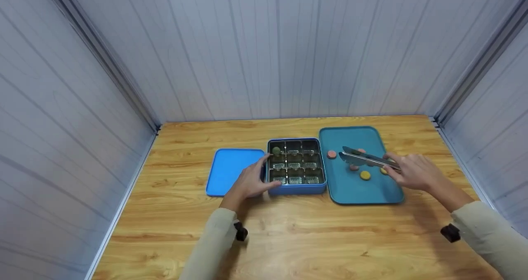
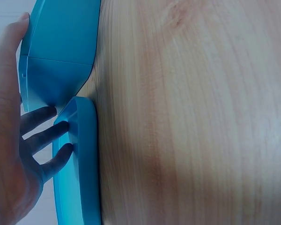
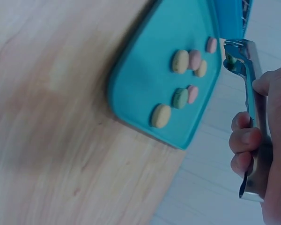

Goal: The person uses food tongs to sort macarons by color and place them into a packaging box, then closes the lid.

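My right hand (image 1: 418, 172) grips metal tongs (image 1: 371, 159) over the teal tray (image 1: 350, 191). Between the tong tips in the right wrist view shows a small green macaron (image 3: 230, 59). Several macarons lie below, among them a pink one (image 1: 331, 154), a yellow one (image 1: 365, 175) and a green one (image 3: 180, 98). The blue box (image 1: 297, 189) has a divided insert of small compartments; one green macaron (image 1: 276, 151) sits in its back left compartment. At the box's left side my left hand (image 1: 251, 181) rests with fingers spread, thumb at the front corner and index finger along the rim.
Left of the box, partly under my left hand, lies a bright blue lid (image 1: 231, 168) with its raised rim upward. The tray stands close against the box's right side. Pale panel walls (image 1: 255, 57) border the wooden table (image 1: 313, 238) at the back and both sides.
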The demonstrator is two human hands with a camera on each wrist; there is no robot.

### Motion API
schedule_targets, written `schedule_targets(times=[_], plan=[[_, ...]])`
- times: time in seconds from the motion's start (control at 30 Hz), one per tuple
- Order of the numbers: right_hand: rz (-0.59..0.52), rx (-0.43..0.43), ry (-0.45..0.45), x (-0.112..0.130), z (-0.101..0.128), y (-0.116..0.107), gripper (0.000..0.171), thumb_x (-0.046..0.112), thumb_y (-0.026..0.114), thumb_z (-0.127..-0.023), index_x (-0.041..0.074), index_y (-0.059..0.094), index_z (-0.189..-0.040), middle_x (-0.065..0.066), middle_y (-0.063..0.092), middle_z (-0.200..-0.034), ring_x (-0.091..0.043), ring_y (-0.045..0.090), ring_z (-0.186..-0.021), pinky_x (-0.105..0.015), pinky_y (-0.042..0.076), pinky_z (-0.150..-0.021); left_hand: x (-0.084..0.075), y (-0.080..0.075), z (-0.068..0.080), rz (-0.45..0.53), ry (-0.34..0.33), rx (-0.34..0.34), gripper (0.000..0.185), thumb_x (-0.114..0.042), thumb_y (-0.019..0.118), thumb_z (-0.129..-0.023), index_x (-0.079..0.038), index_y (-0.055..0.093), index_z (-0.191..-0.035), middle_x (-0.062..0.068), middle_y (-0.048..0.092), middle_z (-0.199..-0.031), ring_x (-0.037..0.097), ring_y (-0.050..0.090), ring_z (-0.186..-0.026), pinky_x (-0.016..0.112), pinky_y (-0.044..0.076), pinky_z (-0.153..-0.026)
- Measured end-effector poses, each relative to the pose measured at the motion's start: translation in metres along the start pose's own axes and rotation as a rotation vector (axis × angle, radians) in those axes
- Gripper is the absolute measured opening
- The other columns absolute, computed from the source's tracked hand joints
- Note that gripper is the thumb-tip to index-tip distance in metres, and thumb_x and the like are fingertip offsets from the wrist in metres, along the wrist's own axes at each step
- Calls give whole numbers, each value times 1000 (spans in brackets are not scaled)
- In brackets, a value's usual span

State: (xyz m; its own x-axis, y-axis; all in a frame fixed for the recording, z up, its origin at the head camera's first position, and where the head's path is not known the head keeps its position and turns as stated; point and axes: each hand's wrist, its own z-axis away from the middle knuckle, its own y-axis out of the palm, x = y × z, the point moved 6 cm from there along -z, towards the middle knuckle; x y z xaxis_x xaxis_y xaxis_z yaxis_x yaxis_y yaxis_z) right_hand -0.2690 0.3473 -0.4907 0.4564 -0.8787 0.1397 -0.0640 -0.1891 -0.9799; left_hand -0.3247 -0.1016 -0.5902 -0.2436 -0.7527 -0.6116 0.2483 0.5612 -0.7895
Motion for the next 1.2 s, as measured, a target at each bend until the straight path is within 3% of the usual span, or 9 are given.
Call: schedule_targets(times=[0.43,0.93,1.2], plan=[[-60,2,28,2,-19,-18,33,22,69,-110,0,73,-135,6,39,-53,-7,24,-46,-22,19,-48,-2,0,1,13,8,6,108,-64,82,-95,-24,29,-180,20,46,-179,48,47,-164,71,38,-134],[-103,-39,21,17,-40,-7,30,26,71,-110,5,74,-132,4,53,-54,-6,26,-46,-25,22,-48,0,1,2,2,6,8,109,-65,82,-95,-22,29,-180,21,48,-177,49,49,-163,72,40,-132],[-132,-12,17,29,-57,-3,31,27,68,-112,6,72,-135,5,41,-53,-9,27,-44,-26,23,-46,1,0,1,7,1,4,109,-64,82,-95,-23,29,-180,21,48,-178,48,49,-163,72,40,-132]])
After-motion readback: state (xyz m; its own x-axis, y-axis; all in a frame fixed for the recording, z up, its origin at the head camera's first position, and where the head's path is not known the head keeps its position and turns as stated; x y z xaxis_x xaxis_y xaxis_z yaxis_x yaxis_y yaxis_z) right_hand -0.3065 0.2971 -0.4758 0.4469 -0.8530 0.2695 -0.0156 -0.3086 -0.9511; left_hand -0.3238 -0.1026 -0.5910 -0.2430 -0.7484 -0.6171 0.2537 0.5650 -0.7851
